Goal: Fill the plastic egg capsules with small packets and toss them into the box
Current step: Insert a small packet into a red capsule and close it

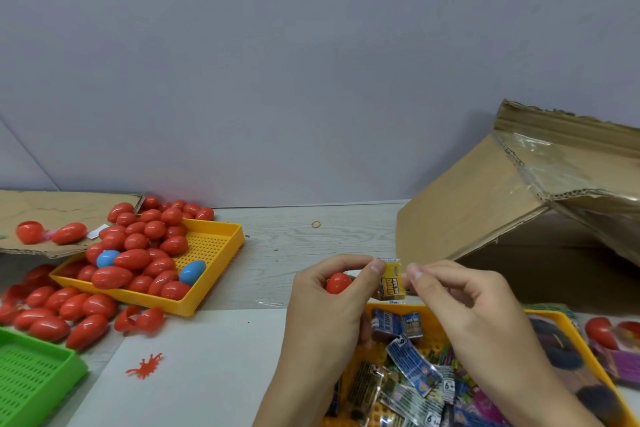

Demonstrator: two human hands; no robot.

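Observation:
My left hand (325, 308) cups a red egg capsule (338, 282) in its curled fingers, and its thumb pinches the left edge of a small yellow packet (391, 281). My right hand (464, 308) pinches the packet's right edge, so the packet hangs between both hands above the table. Below the hands a yellow tray (585, 350) holds several small packets (412, 364). The cardboard box (485, 204) lies tipped at the right, its opening facing down and toward me.
A yellow tray (221, 253) at the left is heaped with red capsules (138, 253) and two blue ones (192, 271). More red capsules lie loose beside a green tray (31, 381). A red plastic splat toy (147, 366) lies on white paper. A rubber band (316, 224) lies near the wall.

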